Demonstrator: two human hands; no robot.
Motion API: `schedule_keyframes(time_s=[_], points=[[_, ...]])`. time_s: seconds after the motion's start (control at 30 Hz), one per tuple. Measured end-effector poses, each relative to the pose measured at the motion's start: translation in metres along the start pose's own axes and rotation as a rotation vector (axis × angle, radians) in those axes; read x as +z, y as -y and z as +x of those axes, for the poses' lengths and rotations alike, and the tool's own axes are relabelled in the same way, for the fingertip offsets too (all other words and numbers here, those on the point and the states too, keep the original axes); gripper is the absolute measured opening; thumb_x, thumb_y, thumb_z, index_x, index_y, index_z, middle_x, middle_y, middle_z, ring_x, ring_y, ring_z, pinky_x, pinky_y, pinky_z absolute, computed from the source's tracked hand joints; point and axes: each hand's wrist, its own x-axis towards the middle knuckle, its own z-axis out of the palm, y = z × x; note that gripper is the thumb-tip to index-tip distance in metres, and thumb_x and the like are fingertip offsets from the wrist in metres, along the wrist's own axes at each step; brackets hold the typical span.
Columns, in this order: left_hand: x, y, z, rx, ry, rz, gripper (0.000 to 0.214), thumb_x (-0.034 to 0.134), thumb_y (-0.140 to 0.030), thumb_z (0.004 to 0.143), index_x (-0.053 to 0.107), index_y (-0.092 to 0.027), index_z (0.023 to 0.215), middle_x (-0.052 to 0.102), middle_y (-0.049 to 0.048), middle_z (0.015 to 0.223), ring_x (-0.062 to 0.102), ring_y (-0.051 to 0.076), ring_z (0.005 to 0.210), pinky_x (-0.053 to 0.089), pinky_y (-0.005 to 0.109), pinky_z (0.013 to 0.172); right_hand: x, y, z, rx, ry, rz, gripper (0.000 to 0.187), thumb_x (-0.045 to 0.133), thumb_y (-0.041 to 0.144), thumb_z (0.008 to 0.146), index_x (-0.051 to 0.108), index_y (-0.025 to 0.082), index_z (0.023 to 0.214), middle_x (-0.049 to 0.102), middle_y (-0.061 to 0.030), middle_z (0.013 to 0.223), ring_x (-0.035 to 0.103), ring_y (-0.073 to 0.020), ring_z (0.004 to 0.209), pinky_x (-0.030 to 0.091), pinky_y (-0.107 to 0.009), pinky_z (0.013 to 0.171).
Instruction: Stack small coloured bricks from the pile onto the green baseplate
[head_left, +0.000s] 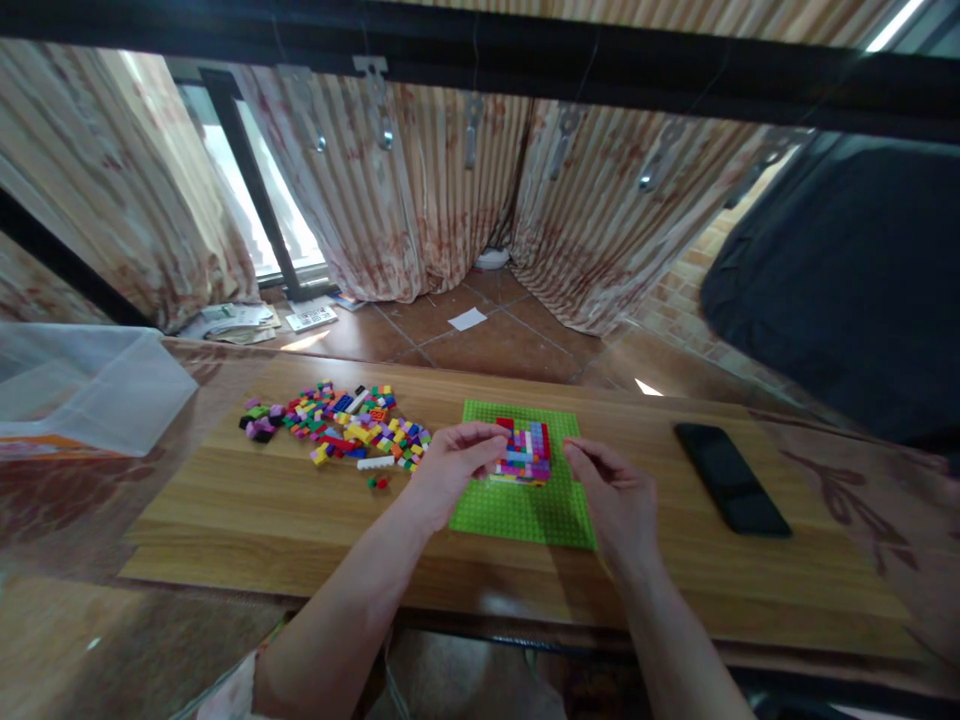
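Multicoloured brick-stack (531,462) | squared to baseplate (525,520), long axis unclear | left grip (459,460), right grip (622,500): can't tell

The person's left grip (459,468) and right grip (619,505) were bare hands with slim, tapering fingers (481,431). The left forearm (352,595) and right forearm (671,625) were bare too, each broader farther back. Near the left elbow showed a pale, faintly pinkish sleeve (232,692), its details blurred.

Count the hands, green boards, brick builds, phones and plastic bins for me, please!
Hands, left hand and right hand: 2
Green board: 1
Brick build: 1
Black phone: 1
Plastic bin: 1
Total: 6
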Motion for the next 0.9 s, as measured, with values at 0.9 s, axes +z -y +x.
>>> schedule_keyframes(time_s=[0.9], points=[[-0.0039,0.0005,0.0024,0.015,-0.04,0.084,0.021,0.076,-0.029,0.067,0.073,-0.012,0.08,0.06,-0.001,0.059,0.044,0.005,0.05,0.028,0.021,0.05,-0.0026,-0.0057,-0.0006,-0.074,0.196,-0.246,0.019,0.067,0.039,0.078,0.077,0.023,0.083,0.072,-0.0051,0.085,0.063,-0.0182,0.076,0.047,-0.03,0.068]])
